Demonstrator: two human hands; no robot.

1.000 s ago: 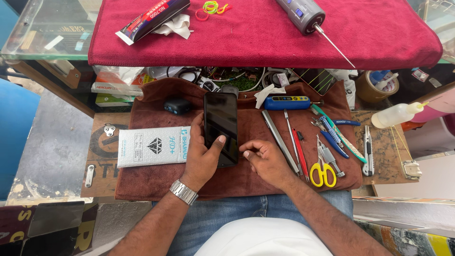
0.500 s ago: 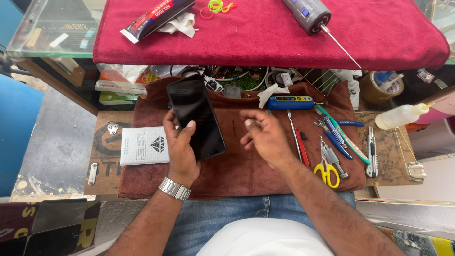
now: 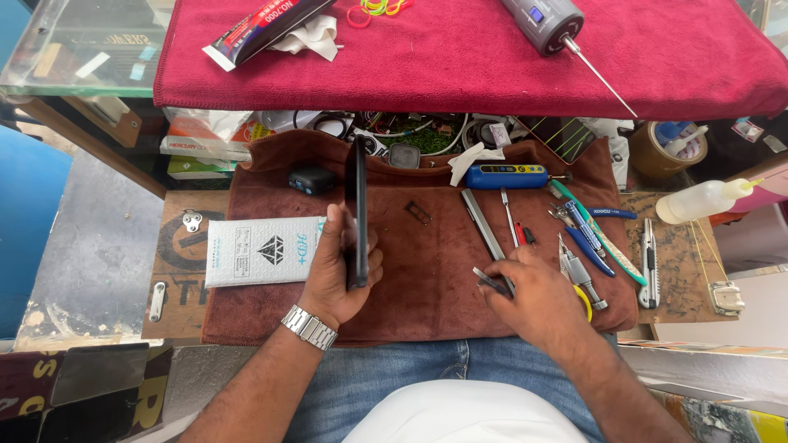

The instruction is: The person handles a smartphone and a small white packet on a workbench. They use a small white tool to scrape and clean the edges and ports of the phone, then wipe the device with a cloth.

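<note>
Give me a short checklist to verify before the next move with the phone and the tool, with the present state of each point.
1. Left hand holds the phone firmly, edge-on above the brown cloth: ok.
2. Right hand has its fingers on a thin metal tool: ok.
3. Which tool it is: cannot tell, the hand covers most of it.
4. Small dark frame lies apart from both hands: ok.
5. Phone screen condition: cannot tell, only the edge shows.
</note>
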